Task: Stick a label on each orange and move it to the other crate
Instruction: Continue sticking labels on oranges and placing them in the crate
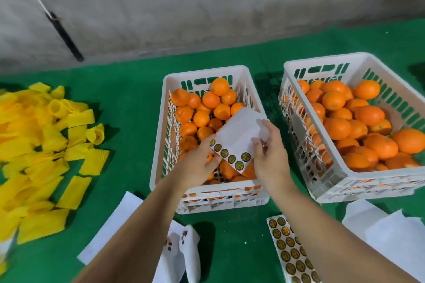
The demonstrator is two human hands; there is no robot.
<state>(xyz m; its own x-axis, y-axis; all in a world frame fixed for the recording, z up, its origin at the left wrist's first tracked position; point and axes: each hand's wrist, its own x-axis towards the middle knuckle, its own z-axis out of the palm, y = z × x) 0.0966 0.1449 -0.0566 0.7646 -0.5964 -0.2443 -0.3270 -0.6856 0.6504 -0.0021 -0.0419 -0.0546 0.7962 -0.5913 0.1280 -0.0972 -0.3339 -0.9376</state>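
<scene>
Both hands (232, 156) pinch one label sheet (236, 139) bearing five labels, above two crates (158, 135).

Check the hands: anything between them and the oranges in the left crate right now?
Yes. Both the left hand and right hand hold a mostly used sticker sheet above the left crate, covering some oranges. The path to the right crate looks unobstructed.

right crate (358, 193) cut by frame edge, label sheet (292, 253) partly behind forearm
</scene>
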